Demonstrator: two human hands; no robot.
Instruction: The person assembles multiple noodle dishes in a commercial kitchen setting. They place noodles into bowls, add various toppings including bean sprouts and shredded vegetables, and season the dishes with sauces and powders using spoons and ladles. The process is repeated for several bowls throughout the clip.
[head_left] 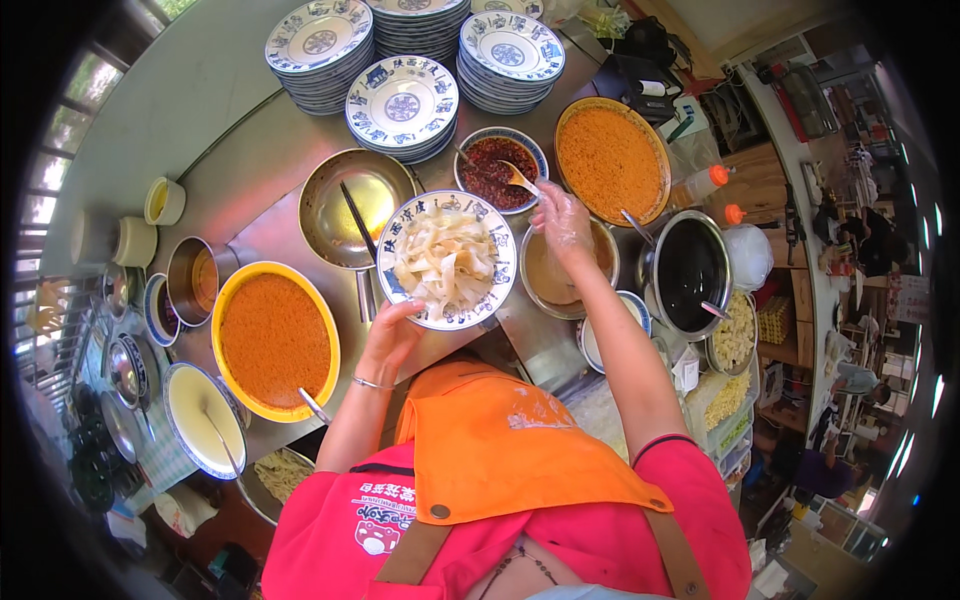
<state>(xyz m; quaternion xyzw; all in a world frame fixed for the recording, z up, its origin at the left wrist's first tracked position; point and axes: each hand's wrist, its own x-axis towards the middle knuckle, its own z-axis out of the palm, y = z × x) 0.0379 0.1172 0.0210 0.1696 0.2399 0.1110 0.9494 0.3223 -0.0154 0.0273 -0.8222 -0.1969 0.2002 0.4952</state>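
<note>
My left hand (390, 335), closed on the near-left rim, holds up a blue-and-white plate (496, 292) heaped with wide pale noodles (445, 258). My right hand (562, 222), in what looks like a thin clear glove, grips the handle of a spoon (520, 180). The spoon's bowl end is over the right side of a bowl of dark red chili oil (488, 172); whether it touches the oil I cannot tell. Left of the plate stands a metal pan (345, 205) with yellowish liquid and a dark stick-like utensil (357, 222) leaning in it. Beneath my right wrist is a bowl of tan sauce (550, 275).
Stacks of patterned plates (402, 105) stand at the back. Orange-red sauce fills a yellow-rimmed basin (275, 335) on the left and another basin (612, 155) on the right. A pot of dark liquid (690, 272) is right of my forearm; a bowl of pale liquid (205, 420) is lower left.
</note>
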